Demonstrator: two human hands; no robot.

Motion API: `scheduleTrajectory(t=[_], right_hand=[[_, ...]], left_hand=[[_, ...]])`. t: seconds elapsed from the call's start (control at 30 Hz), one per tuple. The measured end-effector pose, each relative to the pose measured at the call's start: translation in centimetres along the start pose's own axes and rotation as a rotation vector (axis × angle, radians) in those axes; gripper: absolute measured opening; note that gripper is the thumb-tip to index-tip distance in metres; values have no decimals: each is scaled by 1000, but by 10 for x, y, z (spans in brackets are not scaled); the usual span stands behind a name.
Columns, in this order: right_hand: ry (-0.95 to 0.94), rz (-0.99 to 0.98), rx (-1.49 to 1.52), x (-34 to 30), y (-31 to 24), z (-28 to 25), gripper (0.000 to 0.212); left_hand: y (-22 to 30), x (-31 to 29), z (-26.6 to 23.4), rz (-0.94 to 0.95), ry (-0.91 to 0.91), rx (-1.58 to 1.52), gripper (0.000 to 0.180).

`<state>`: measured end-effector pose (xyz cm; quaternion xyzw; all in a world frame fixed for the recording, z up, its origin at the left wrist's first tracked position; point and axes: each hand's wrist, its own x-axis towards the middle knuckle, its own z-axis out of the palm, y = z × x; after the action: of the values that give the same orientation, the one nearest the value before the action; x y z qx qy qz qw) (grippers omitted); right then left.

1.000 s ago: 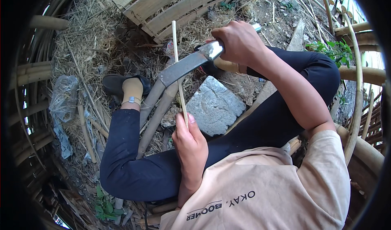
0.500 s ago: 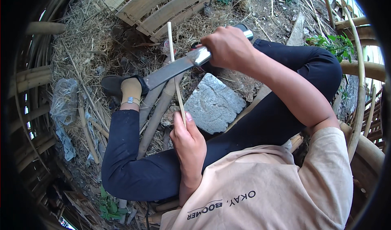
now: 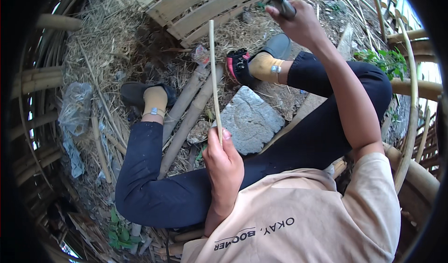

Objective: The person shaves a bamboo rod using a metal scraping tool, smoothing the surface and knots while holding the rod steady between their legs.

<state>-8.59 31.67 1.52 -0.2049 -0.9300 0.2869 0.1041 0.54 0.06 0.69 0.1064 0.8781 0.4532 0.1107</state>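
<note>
Pale wooden stick, quantity one: held between the legs, long axis running away from the body, free tip forward and leaning slightly left. Left hand: fingers closed around the stick's near end. Right hand: fingers wrapped around one knife, angled forward-left. Below the stick: one stone, two poles. Farther out: two shoes.

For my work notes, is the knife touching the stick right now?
Apart. The head view shows wooden slats in plain sight between the knife, in the right hand, and the stick, in the left hand.
</note>
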Motion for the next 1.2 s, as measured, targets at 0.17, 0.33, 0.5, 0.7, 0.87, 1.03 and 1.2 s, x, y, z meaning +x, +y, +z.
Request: scheduleTrajectory(t=[0.17, 0.33, 0.5, 0.7, 0.87, 1.03, 1.2], right_hand=[[-124, -414, -130, -27, -35, 24, 20], [-263, -433, -122, -49, -45, 32, 13], [-223, -420, -193, -46, -38, 43, 14], [-30, -395, -138, -32, -22, 50, 17], [35, -382, -227, -2, -10, 33, 21], [25, -346, -166, -8, -9, 36, 21], [40, -325, -149, -13, -9, 39, 20]], left_hand=[[-24, -3, -6, -103, -34, -221, 28], [-17, 0, -12, -205, -96, -312, 24], [-13, -4, -3, -120, -65, -247, 29], [-11, -11, 2, -117, -122, -297, 29], [-13, -13, 5, -60, -129, -284, 29], [-14, -12, 5, -75, -119, -262, 27], [-15, -9, 5, -110, -109, -346, 27]])
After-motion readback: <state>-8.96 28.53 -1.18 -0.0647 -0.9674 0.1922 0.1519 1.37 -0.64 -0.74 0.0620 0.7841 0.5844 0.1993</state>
